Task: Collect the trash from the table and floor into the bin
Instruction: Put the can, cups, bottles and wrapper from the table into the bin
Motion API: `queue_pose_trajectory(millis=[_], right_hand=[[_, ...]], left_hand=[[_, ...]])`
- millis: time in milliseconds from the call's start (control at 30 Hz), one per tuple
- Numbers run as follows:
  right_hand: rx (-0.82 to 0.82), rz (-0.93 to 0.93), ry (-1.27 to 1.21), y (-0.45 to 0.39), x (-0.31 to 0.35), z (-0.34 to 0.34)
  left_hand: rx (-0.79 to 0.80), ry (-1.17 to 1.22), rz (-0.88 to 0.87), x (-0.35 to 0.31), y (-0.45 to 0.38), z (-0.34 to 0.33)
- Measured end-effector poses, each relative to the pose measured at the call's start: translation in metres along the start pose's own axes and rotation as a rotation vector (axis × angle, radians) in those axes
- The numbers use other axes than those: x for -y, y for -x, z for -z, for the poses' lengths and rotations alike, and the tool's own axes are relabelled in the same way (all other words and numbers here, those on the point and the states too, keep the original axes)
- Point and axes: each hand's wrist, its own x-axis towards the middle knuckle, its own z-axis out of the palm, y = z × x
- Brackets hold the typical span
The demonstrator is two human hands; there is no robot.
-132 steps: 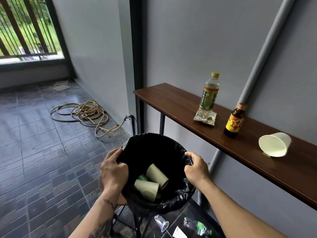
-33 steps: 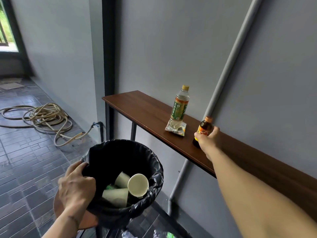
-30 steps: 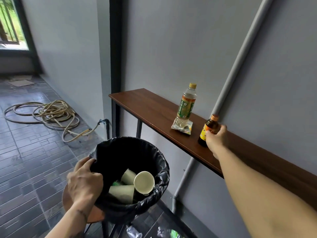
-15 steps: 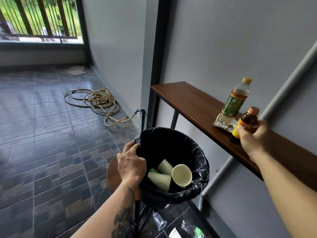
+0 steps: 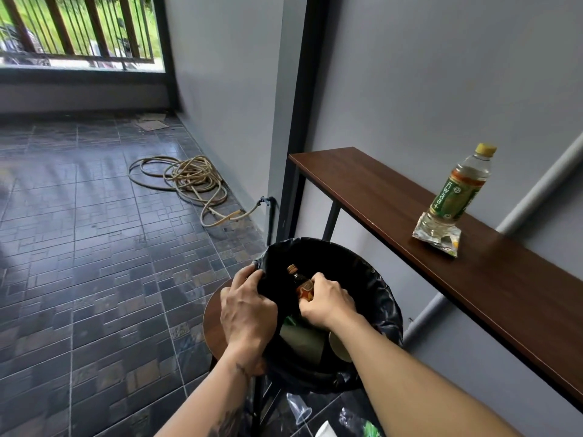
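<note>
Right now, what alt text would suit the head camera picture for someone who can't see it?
The right hand lowers a small brown bottle into a black-lined bin whose rim the left hand grips. A green-labelled bottle stands on a wrapper on the wooden table.

The bin (image 5: 383,298) stands left of the table (image 5: 378,197), hose (image 5: 186,181) behind.

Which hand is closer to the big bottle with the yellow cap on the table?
The right hand. It is inside the bin, holding a small brown bottle, on the side toward the big bottle. The left hand grips the bin's far rim.
</note>
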Motion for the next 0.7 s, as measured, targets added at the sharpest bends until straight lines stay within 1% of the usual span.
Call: queue_pose_trajectory(millis=[67, 133, 233, 333, 467, 567, 600, 633, 667, 700], right_hand=[[0.053, -0.038, 0.026, -0.006, 0.001, -0.009], [0.073, -0.056, 0.033, -0.009, 0.001, -0.015], [0.004, -0.020, -0.007, -0.009, -0.002, -0.015], [-0.098, 0.040, -0.130, -0.007, -0.011, 0.002], [-0.376, 0.144, -0.343, 0.007, -0.036, 0.050], [-0.696, 0.152, -0.480, 0.015, -0.063, 0.094], [-0.816, 0.148, -0.548, 0.017, -0.072, 0.108], [-0.901, 0.124, -0.609, 0.018, -0.081, 0.122], [-0.947, 0.083, -0.660, 0.018, -0.090, 0.135], [-0.952, 0.007, -0.663, 0.018, -0.099, 0.147]], left_hand=[[0.009, -0.008, 0.000, -0.002, 0.000, 0.001], [0.009, -0.012, -0.007, -0.004, 0.000, 0.001], [0.011, -0.029, -0.024, -0.003, -0.001, 0.000], [0.030, -0.068, -0.043, 0.001, -0.003, -0.001], [0.061, -0.074, -0.044, 0.004, -0.006, -0.001], [0.060, -0.082, -0.053, 0.006, -0.008, -0.001], [0.060, -0.091, -0.059, 0.006, -0.009, -0.002], [0.061, -0.102, -0.062, 0.006, -0.009, -0.002], [0.061, -0.113, -0.066, 0.006, -0.008, -0.002], [0.062, -0.120, -0.070, 0.007, -0.008, -0.003]])
